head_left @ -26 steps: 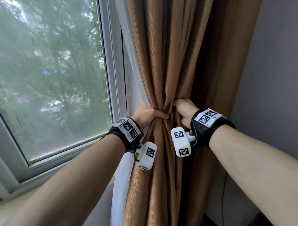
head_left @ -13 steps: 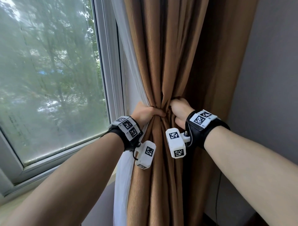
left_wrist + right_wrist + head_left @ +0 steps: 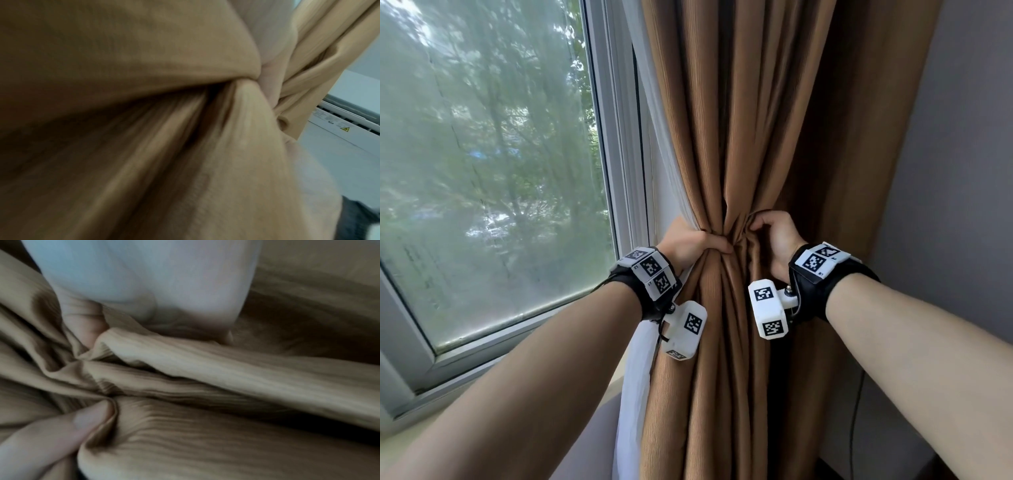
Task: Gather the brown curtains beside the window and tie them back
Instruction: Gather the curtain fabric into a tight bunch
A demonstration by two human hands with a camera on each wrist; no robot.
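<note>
Shifted a touch left since a second ago, left hand and right hand both clenched on the brown curtains at the pinched waist beside the window; looks soft, bulky, slippy, so best gripped right at that waist.

Yellow triangular warning sign on the white unit beyond the left hand; its adjacent print is illegible.

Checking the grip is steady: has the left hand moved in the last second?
No. The left hand stays just right of the window frame, gripping the brown curtain.
</note>
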